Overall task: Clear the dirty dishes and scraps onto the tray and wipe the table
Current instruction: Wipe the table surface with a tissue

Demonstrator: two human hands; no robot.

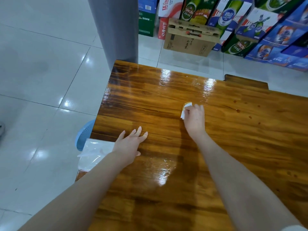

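Observation:
A glossy brown wooden table fills the lower right of the view. My right hand is closed around a crumpled white tissue, stained orange at its top, and presses it onto the tabletop near the middle. My left hand lies flat on the table near its left edge, fingers spread, holding nothing. A few small dark drops dot the wood to the right of the tissue. No dishes or tray are in view.
A blue plastic bin with a clear bag stands on the floor at the table's left edge. A grey pillar rises behind the table. A cardboard box and stacked beer cartons line the back. A wooden bench shows at the far right.

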